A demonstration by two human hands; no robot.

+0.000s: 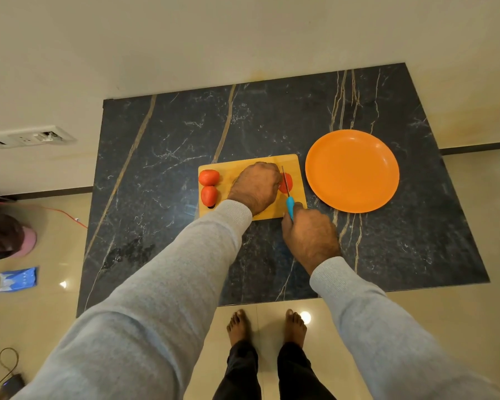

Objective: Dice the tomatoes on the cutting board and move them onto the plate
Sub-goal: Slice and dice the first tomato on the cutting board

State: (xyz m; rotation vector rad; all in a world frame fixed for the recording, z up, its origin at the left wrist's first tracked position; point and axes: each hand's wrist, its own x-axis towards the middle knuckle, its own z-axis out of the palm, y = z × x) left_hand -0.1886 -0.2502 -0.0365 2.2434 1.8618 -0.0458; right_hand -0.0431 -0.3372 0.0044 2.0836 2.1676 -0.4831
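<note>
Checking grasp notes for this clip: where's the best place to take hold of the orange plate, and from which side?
Take the plate by its raised rim at the near-left edge, nearest the cutting board. It lies flat and empty on the countertop, so only the rim offers a hold, and that side is closest to the right hand.

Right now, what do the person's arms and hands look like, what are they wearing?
Both arms are in long light-grey knit sleeves with ribbed cuffs at the wrists. The left hand and right hand are bare: no gloves, and no rings, watch or markings that I can see.
</note>
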